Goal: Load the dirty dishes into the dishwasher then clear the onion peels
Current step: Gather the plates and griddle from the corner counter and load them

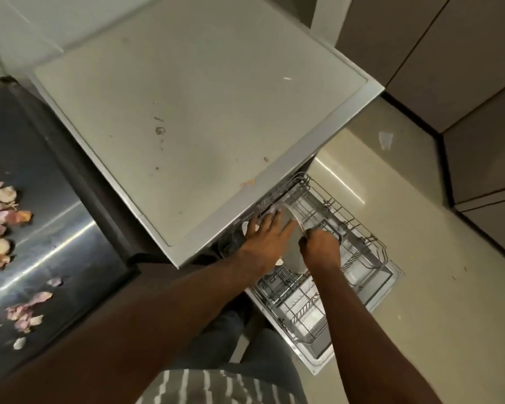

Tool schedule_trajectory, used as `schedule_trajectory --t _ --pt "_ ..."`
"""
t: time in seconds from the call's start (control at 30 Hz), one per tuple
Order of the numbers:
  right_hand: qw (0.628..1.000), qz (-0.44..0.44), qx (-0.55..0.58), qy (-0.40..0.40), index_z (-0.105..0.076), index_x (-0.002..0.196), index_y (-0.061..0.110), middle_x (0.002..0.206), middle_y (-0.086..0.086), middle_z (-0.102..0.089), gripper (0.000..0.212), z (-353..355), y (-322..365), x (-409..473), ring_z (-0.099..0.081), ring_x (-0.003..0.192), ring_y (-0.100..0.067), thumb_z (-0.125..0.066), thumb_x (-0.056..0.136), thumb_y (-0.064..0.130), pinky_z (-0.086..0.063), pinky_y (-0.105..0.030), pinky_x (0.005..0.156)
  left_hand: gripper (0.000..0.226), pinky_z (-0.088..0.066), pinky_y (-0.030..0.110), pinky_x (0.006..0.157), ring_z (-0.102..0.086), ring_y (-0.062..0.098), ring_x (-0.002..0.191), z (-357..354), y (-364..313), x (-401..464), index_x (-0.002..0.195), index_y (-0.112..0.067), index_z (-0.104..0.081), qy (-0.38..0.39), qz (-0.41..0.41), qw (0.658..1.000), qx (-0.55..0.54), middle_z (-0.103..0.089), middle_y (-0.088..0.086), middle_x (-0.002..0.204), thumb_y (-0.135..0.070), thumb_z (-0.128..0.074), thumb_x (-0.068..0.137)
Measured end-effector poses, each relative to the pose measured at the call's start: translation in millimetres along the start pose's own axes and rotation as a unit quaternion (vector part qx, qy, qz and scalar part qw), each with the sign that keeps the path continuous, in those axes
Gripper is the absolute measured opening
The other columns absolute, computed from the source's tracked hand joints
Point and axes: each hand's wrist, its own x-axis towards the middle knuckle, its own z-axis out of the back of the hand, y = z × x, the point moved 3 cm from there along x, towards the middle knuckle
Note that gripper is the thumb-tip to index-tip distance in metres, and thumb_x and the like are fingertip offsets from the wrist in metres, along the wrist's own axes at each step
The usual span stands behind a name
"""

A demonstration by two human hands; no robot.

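Dishes come first, and the loading step looks to be the one in hand: a large round glass plate stands on edge in the pulled-out grey wire dishwasher rack, just under the front lip of the pale worn countertop. The left hand lies against the plate's near face with its fingers straight and spread, steadying rather than gripping. The right hand has its fingers curled over the plate's right rim, clamped on the glass. A second glass piece shows dimly to the left of the plate under the counter edge, too dark to name. The lower wire basket over the open dishwasher door appears to hold nothing yet.

Judging from this, the next move calls for seating the plate between the tines so it stands on its own, then letting go gently, since glass on wire can slip or chip.

The pink and cream onion peels lie scattered on the dark steel surface to the left, well apart from both hands, untouched; that part of the task is not yet begun
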Motion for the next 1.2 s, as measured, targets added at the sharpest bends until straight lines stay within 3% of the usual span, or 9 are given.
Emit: schedule_trajectory --t 0.17,0.33,0.4,0.47,0.6,0.73,0.93,1.03,1.2 --pt "1.0 -0.002 0.025 0.019 -0.074 0.107 0.008 0.083 -0.007 -0.069 0.015 -18.5 -19.2 61.2 -0.068 0.072 -0.021 -0.061 0.1 0.009 -0.06 -0.034 0.07 0.071 -0.024 0.054 0.12 -0.018 0.035 0.154 -40.1 8.9 -26.8 0.161 -0.02 -0.02 0.003 -0.062 0.998 0.034 -0.013 0.017 0.169 -0.023 -0.055 0.099" --pt "0.998 -0.008 0.048 0.026 -0.072 0.113 0.007 0.099 -0.013 -0.072 0.018 -38.2 -29.2 112.2 -0.069 0.084 -0.025 -0.065 0.097 0.007 -0.062 -0.04 0.082 0.062 -0.053 0.053 0.098 -0.052 0.037 0.133 -68.1 14.6 -47.3 0.147 -0.017 -0.045 -0.04 -0.083 0.995 0.045 -0.047 0.021 0.152 -0.022 -0.054 0.086" --pt "0.998 -0.008 0.052 0.025 -0.073 0.112 0.007 0.106 -0.017 -0.074 0.017 -44.4 -28.1 125.8 -0.072 0.09 -0.03 -0.064 0.098 0.007 -0.062 -0.045 0.085 0.07 -0.06 0.048 0.087 -0.063 0.033 0.122 -73.2 17.4 -53.9 0.138 -0.017 -0.051 -0.04 -0.104 0.993 0.05 -0.06 0.017 0.142 -0.031 -0.076 0.074" --pt "0.999 -0.002 0.046 0.025 -0.075 0.11 0.007 0.104 -0.017 -0.075 0.016 -54.3 -28.1 137.9 -0.072 0.091 -0.031 -0.062 0.099 0.007 -0.062 -0.047 0.086 0.088 -0.062 0.044 0.086 -0.065 0.03 0.122 -81.0 21.1 -55.4 0.134 -0.018 -0.051 -0.059 -0.109 0.991 0.042 -0.062 0.014 0.14 -0.034 -0.092 0.058" --pt "0.999 0.006 0.027 0.022 -0.076 0.104 0.004 0.098 -0.02 -0.076 0.015 -74.0 -33.8 154.3 -0.074 0.085 -0.032 -0.063 0.098 0.007 -0.065 -0.047 0.08 0.077 -0.053 0.052 0.103 -0.044 0.036 0.143 -97.0 28.5 -54.3 0.144 -0.017 -0.047 -0.048 -0.083 0.995 -0.015 -0.042 0.019 0.157 -0.025 -0.084 0.076" --pt "0.999 -0.001 0.033 0.013 -0.075 0.104 -0.001 0.1 -0.023 -0.076 0.014 -87.3 -35.6 167.9 -0.074 0.088 -0.034 -0.065 0.096 0.002 -0.065 -0.047 0.078 0.076 -0.032 0.051 0.119 -0.019 0.035 0.154 -103.1 34.9 -53.5 0.157 -0.02 -0.03 0.001 -0.045 0.999 -0.03 -0.015 0.015 0.17 -0.026 -0.07 0.093" --pt "0.999 -0.022 0.009 0.049 -0.061 0.124 -0.008 0.123 -0.025 -0.067 0.027 -91.3 -31.8 167.3 -0.064 0.116 -0.036 -0.056 0.1 0.004 -0.056 -0.039 0.095 0.066 -0.043 0.053 0.11 -0.033 0.036 0.147 -107.9 40.4 -54.9 0.146 -0.021 -0.038 -0.009 -0.039 0.999 -0.03 -0.027 0.015 0.166 -0.029 -0.072 0.09" --pt "0.998 -0.015 0.001 0.066 -0.062 0.124 -0.005 0.122 -0.022 -0.068 0.027 -85.3 -28.1 155.0 -0.065 0.115 -0.034 -0.058 0.099 0.006 -0.055 -0.038 0.095 0.063 -0.036 0.053 0.115 -0.025 0.036 0.152 -93.6 33.5 -52.3 0.15 -0.017 -0.039 0.004 -0.043 0.999 -0.026 -0.019 0.017 0.169 -0.026 -0.066 0.094" --pt "0.997 0.004 0.003 0.078 -0.064 0.125 0.006 0.117 -0.018 -0.071 0.029 -69.5 -16.8 124.8 -0.069 0.107 -0.033 -0.059 0.096 0.004 -0.059 -0.04 0.093 0.062 -0.039 0.056 0.116 -0.03 0.04 0.15 -60.6 19.8 -43.3 0.149 -0.012 -0.045 -0.018 -0.059 0.998 -0.002 -0.026 0.022 0.166 -0.018 -0.065 0.091"
